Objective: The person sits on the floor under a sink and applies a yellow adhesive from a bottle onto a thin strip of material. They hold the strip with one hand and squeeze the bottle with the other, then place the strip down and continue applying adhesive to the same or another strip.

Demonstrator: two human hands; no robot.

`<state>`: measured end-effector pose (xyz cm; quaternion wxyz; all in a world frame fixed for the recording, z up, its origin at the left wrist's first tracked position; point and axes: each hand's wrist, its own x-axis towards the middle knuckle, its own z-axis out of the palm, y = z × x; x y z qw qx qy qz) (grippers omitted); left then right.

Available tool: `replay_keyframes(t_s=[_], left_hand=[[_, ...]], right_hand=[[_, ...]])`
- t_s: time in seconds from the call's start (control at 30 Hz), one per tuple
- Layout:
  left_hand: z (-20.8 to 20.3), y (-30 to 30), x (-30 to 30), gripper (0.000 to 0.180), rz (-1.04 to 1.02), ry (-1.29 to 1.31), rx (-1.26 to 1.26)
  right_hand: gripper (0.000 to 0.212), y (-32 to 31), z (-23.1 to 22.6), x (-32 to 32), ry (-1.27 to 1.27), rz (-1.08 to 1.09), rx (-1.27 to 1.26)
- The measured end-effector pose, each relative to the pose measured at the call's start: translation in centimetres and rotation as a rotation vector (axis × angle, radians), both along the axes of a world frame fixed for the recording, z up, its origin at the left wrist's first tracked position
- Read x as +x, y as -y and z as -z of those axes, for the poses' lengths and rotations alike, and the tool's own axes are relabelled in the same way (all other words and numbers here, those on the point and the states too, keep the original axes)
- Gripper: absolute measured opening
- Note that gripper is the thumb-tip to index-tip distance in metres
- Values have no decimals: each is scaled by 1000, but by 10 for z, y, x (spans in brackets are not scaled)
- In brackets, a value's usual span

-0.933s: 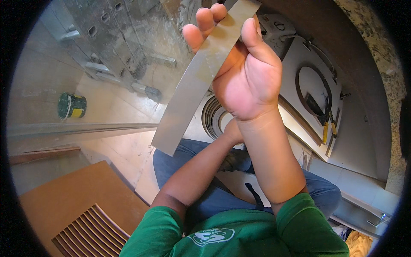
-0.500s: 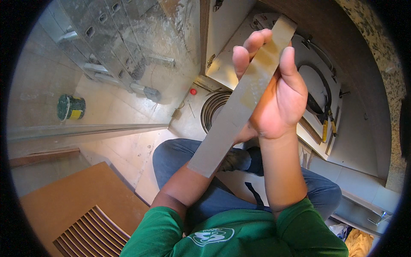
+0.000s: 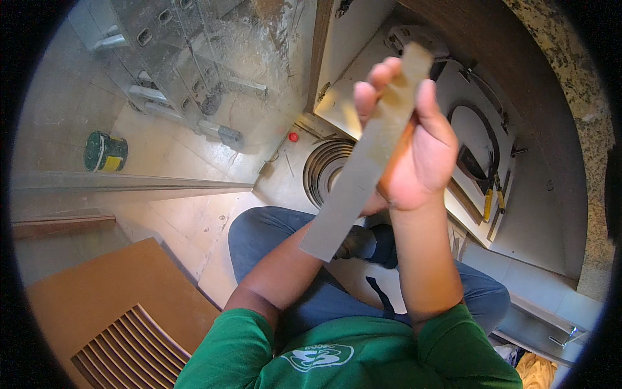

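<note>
A long, flat grey-beige strip point(image 3: 353, 185) slants across the middle, with yellowish smears on its upper half. My right hand point(image 3: 421, 155) holds it from beneath, the thumb along the right edge and fingertips showing past the left edge. The strip's far end is blurred by motion. Its near end lies above my left forearm. Of my left hand point(image 3: 374, 205) only a small part shows near my right wrist; its fingers are hidden behind the strip and my right hand.
A coiled roll of edging strip point(image 3: 317, 170) lies on the floor ahead, near a red cap point(image 3: 293, 137). Yellow-handled pliers point(image 3: 488, 202) sit in the open cabinet at right. Left are a green bucket point(image 3: 105, 152), a stepladder point(image 3: 155, 91) and a slatted brown panel point(image 3: 139, 272).
The strip has tilted and shifted: its far end has come slightly lower and left, its near end rightward. My right hand stays around it, moved a little left.
</note>
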<state>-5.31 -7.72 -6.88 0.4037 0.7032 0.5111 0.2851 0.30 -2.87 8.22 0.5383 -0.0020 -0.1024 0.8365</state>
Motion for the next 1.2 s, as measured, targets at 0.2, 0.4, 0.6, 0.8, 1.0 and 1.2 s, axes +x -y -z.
replay_keyframes(t_s=[0.2,0.4,0.6,0.8,1.0,1.2], left_hand=[[38,-5,15,56,200,493,-178],[56,-2,22,53,73,336,-113],[47,-6,20,55,102,322,-102],[37,-2,12,57,124,218,-181],[16,1,4,60,72,142,-352],[8,-1,4,61,61,109,-358]], right_hand=[[36,-21,-10,-25,427,58,90],[35,-22,-30,-30,496,105,118],[34,-16,-38,-30,402,103,131],[32,-18,-43,-16,142,3,136],[27,-16,-52,2,1,-50,125],[25,-16,-52,13,-87,75,-18]])
